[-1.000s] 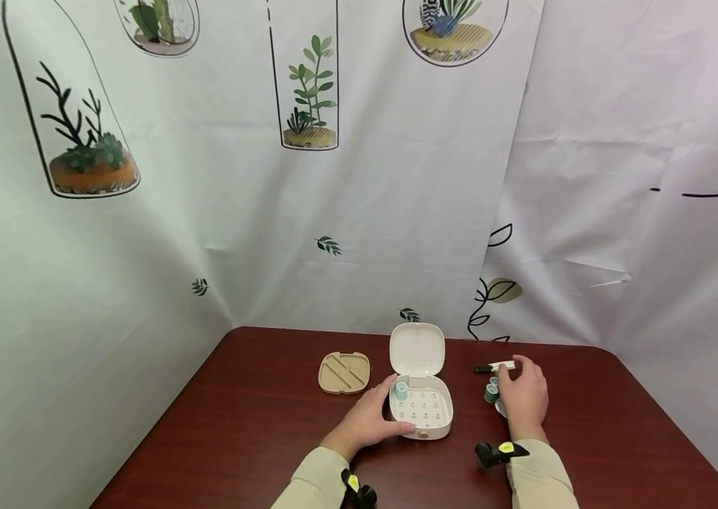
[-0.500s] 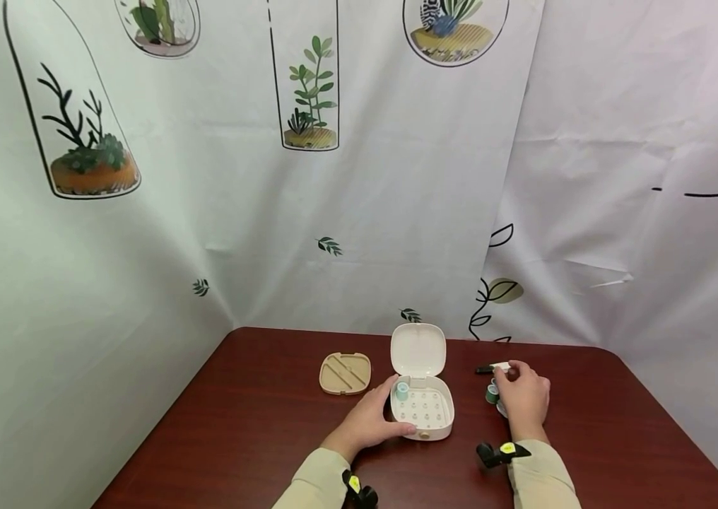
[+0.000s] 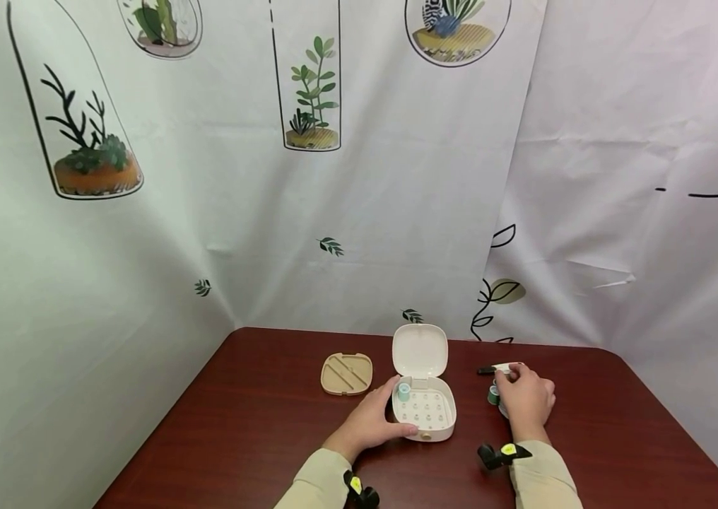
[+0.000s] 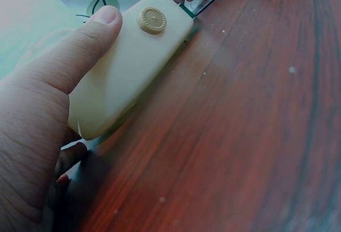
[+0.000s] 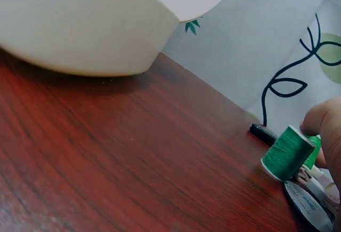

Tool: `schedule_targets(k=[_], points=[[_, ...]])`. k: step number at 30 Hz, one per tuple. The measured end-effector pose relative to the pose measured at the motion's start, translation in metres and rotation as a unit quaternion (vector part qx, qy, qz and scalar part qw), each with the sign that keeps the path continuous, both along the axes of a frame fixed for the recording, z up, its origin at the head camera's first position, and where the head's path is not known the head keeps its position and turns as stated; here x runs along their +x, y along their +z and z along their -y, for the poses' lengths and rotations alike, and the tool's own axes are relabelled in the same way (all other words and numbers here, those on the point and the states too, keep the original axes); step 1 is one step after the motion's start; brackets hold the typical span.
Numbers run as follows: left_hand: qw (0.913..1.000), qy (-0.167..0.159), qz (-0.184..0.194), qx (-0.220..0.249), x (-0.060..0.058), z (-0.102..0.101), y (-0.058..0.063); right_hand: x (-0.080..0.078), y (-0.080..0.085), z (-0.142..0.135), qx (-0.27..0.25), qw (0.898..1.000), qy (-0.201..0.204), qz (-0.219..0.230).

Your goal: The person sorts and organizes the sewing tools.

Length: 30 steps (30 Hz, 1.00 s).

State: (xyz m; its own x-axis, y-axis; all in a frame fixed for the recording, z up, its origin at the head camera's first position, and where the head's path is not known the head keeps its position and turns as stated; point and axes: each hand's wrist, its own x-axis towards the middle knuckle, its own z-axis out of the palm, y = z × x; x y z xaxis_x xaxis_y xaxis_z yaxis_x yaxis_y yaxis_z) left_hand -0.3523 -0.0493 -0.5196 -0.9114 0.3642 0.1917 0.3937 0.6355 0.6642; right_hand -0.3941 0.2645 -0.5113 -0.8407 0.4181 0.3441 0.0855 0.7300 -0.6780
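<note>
A white sewing box [image 3: 424, 429] stands with its lid raised; pegs line its inside, and a teal thread spool [image 3: 403, 392] sits at its back left. My left hand [image 3: 368, 417] grips the box, thumb [image 4: 88, 46] across the front near the round clasp [image 4: 152, 20] and fingers around the left side. To the right, my right hand [image 3: 527, 399] has bent fingers among a small group of things. A green thread spool [image 5: 289, 153] leans there, with a second green spool [image 5: 313, 152] partly hidden behind it, close to the fingers. Whether the fingers pinch it is hidden.
A beige divided tray [image 3: 346, 374] lies left of the box. Beyond the right hand is a black and white pen-like thing [image 3: 489, 370]. A flat round disc [image 5: 307, 206] and small pale items lie under the right hand. A white printed curtain [image 3: 359, 212] hangs behind the table.
The right hand stays by the spools, its fingertips shifting slightly over the pen-like thing and spools. The left hand keeps its hold on the box. The head view drifts a little.
</note>
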Motion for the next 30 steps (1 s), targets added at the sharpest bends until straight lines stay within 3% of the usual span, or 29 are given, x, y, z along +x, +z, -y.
schedule_targets(k=[17,30], points=[[1.0000,-0.002,-0.005,0.001,0.0000,-0.0015,0.0004,0.0013,0.0043,0.0024,0.012,1.000,-0.012,0.019],[1.0000,0.000,0.001,0.004,0.0027,-0.0009,0.0035,0.0023,0.0050,0.0024,0.001,1.000,0.002,-0.019]])
